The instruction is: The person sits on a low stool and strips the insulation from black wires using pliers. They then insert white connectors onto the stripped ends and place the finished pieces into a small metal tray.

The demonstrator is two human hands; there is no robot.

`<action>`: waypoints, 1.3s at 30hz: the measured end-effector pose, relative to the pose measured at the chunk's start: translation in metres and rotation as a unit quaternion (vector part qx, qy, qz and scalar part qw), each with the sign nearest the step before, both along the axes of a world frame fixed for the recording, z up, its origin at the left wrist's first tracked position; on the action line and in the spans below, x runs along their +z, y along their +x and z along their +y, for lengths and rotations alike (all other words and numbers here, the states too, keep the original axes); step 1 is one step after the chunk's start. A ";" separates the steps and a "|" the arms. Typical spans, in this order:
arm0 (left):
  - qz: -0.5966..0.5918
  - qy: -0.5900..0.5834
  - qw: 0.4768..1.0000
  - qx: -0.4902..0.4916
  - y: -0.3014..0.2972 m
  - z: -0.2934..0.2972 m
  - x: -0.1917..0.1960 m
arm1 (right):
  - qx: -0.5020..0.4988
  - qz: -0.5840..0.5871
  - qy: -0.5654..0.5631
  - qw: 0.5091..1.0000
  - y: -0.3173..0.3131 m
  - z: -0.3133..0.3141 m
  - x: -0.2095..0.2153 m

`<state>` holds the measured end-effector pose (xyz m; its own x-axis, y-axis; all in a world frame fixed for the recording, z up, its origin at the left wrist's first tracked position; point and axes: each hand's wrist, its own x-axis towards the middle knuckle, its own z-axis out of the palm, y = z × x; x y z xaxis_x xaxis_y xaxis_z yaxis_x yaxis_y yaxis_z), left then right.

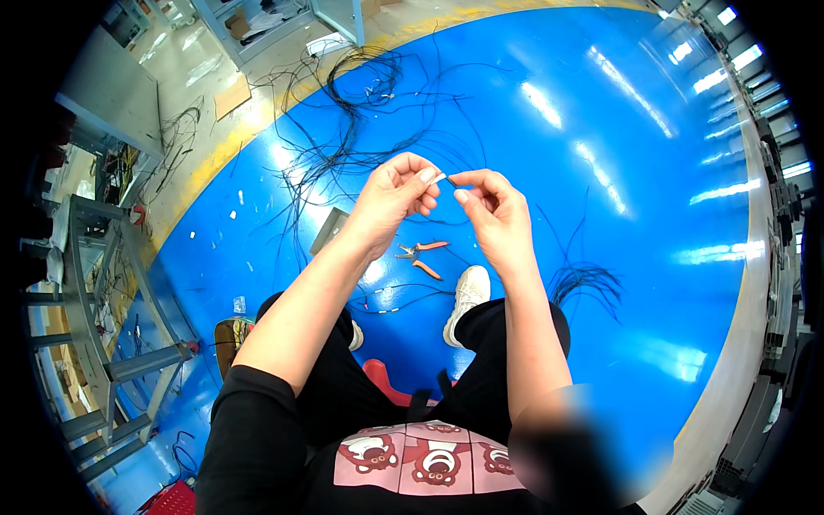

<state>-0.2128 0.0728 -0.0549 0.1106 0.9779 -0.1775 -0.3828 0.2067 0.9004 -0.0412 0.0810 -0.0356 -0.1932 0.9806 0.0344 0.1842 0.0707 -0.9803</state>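
Observation:
Above the blue floor my two hands are raised close together. My left hand [396, 196] is closed in a pinch, with a small white piece [441, 177] at its thumb and fingertip. Facing it, my right hand [495, 211] pinches the end of a thin black wire [451, 181]. The two tips nearly meet; whether they touch is too small to tell. Below the hands, wire strippers [419, 249] with orange handles lie spread on the floor. A grey box [328, 232] sits partly behind my left forearm.
Tangled black wires [348, 129] spread across the floor ahead. Another wire bundle [588, 281] lies right of my knee. Short wires with small end pieces [382, 311] lie near my shoes. A grey metal frame [142, 364] stands at left; red plastic [382, 379] shows between my legs.

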 end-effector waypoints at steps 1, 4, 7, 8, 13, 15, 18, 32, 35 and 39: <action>0.000 -0.004 1.000 -0.008 0.000 0.000 0.002 | -0.003 -0.003 0.001 1.000 0.000 0.000 0.000; -0.022 -0.010 1.000 -0.017 -0.001 0.001 0.004 | -0.007 -0.004 0.007 1.000 0.002 0.001 -0.001; -0.057 -0.010 0.998 -0.023 -0.003 0.001 0.003 | -0.004 -0.002 0.016 1.000 0.003 0.000 -0.001; -0.068 -0.010 0.997 -0.027 -0.003 0.002 0.002 | -0.003 -0.007 0.016 1.000 0.003 -0.001 0.001; -0.075 -0.018 0.997 -0.023 -0.003 0.002 -0.002 | -0.001 -0.009 0.019 1.000 0.003 -0.001 0.002; -0.071 -0.019 0.997 -0.018 -0.003 0.003 -0.002 | 0.000 -0.017 0.019 1.000 0.002 -0.002 0.005; -0.060 -0.020 0.998 -0.012 -0.003 0.003 -0.001 | 0.001 -0.014 0.024 1.000 0.004 -0.001 0.001; 0.013 0.000 1.000 0.003 0.000 0.001 0.001 | 0.004 -0.026 0.023 0.999 0.005 -0.001 0.002; 0.013 0.003 1.000 0.003 0.000 0.001 0.002 | 0.004 -0.034 0.024 0.999 0.005 -0.001 0.002; 0.011 0.000 1.000 0.004 0.000 0.002 0.003 | 0.009 -0.033 0.014 0.999 0.006 -0.001 0.003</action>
